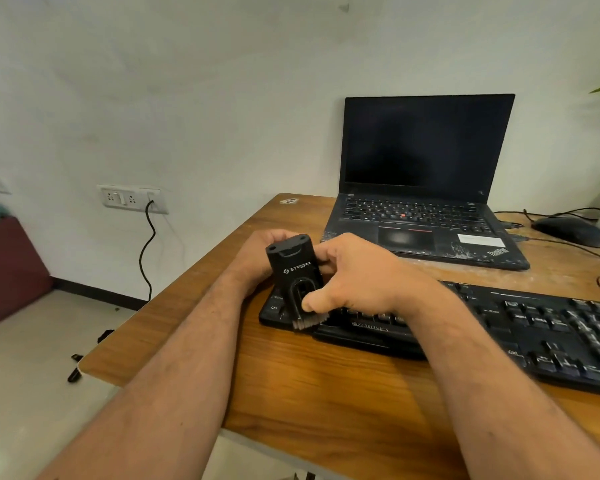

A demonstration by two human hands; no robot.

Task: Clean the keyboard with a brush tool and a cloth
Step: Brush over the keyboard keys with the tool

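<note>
Both hands point(354, 275) grip brush tool point(293, 271), hiding keyboard's point(534, 327) left keys.

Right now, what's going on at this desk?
A person holds a black rectangular brush tool with both hands: the left hand grips it from behind, the right hand from the front, thumb on its lower face. Its grey bristles touch the left end of the black desktop keyboard on the wooden desk. No cloth is visible.
</note>
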